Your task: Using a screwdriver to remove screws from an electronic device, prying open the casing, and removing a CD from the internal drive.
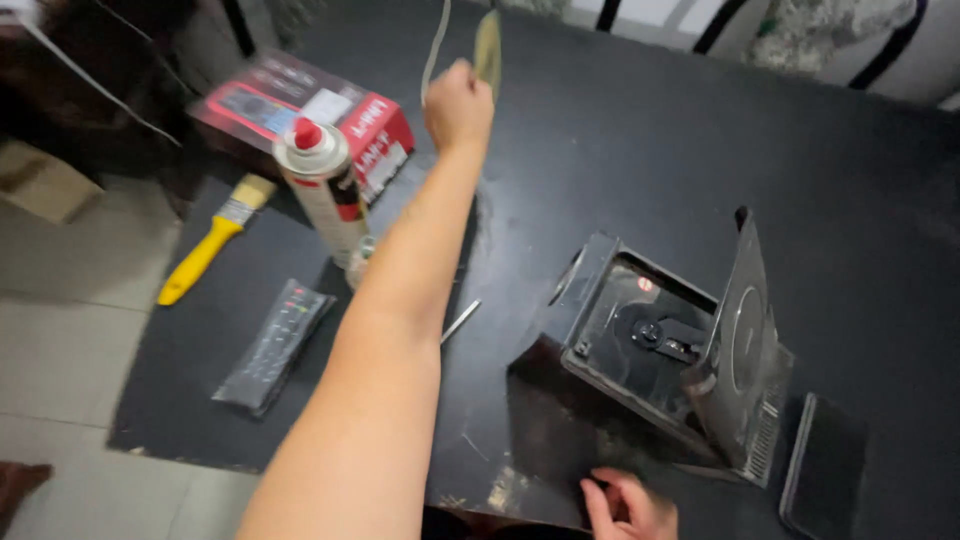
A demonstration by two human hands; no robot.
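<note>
My left hand (459,103) reaches far across the black table (620,150), its fingers closed on a thin yellowish disc (488,48) seen almost edge-on. A pale cable (434,50) hangs just left of that hand. My right hand (628,506) rests at the table's near edge, fingers bent and holding nothing, just in front of a black disc player (640,340). The player's lid (742,330) stands open and the round spindle inside shows with no disc on it.
A spray can with a red cap (322,190) stands left of my forearm, before a red box (310,115). A yellow-handled paintbrush (208,248) and a black remote (275,345) lie at the left. A small metal rod (461,320) and a flat black slab (822,468) also lie here.
</note>
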